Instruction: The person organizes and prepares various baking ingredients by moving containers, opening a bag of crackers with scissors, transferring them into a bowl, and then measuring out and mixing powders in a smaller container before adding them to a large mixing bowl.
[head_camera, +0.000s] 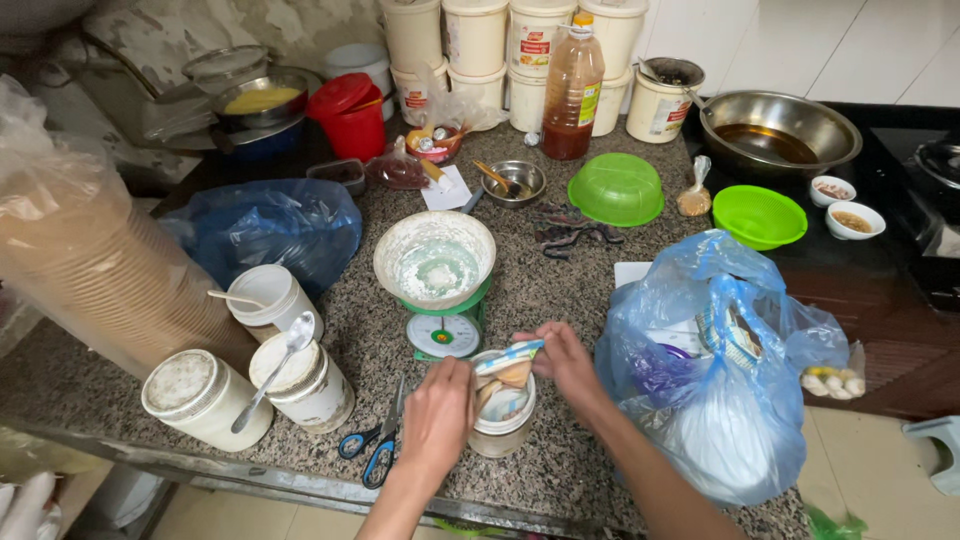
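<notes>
white and open, the plastic tub (503, 415) is sitting right under both hands while the left hand (437, 412) is gripping its rim and the right hand (560, 362) is pinching a small packet (508, 358) over it, seemingly emptying it, calling for a steady tilt.
</notes>
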